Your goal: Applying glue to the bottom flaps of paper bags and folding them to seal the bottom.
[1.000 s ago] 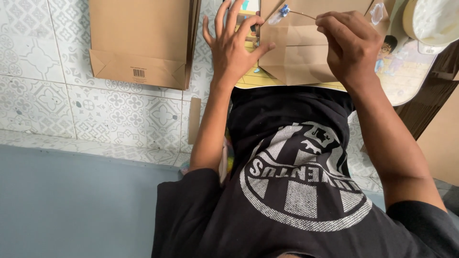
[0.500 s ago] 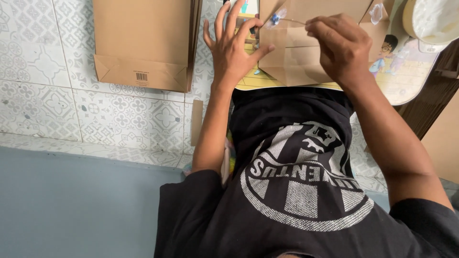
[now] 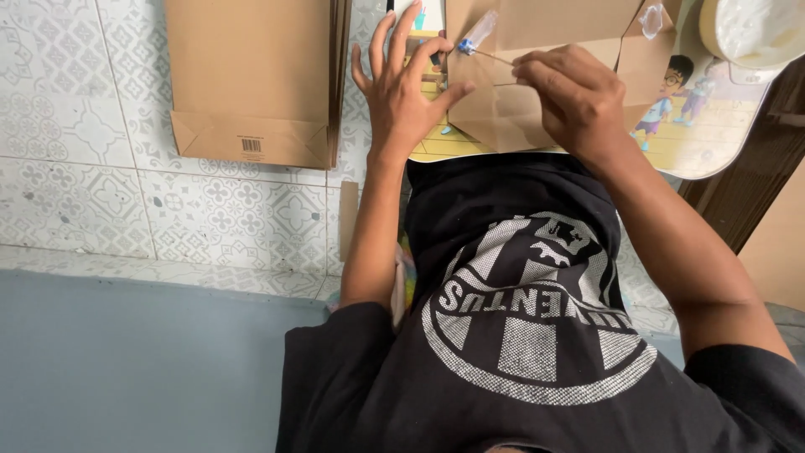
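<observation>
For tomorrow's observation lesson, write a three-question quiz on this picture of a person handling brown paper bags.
1. True or false: the left hand lies flat with fingers spread on the bag.
2. What does the right hand pinch? A) scissors B) thin stick C) tape roll
3. Where is the stack of flat bags: left or right of the left hand?

Key: 1 true; 2 B, its far end carries a blue-tipped clear piece; 3 left, on the tiled floor.
</observation>
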